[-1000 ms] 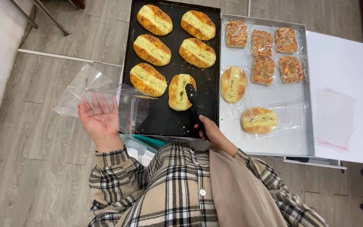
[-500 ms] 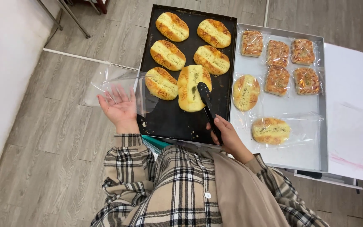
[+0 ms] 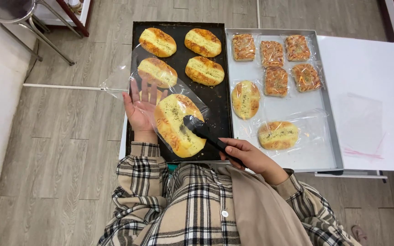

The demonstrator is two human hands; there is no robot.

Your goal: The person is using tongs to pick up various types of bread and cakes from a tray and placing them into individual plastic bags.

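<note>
The bread [image 3: 178, 124] sits pinched in your black tongs [image 3: 202, 131] over the dark tray's [image 3: 215, 102] near edge, half inside the clear bag [image 3: 128, 77]. Your right grip [image 3: 247, 156] is closed round the tongs; your left [image 3: 140, 109] lies flat, spread under the bag, so the bread could slide out or the bag mouth collapse

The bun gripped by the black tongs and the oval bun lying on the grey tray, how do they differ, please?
The bun in the tongs is over the black tray, going into an open clear bag. The oval bun on the grey tray lies flat, already bagged. Both are golden, herb-flecked.
</note>
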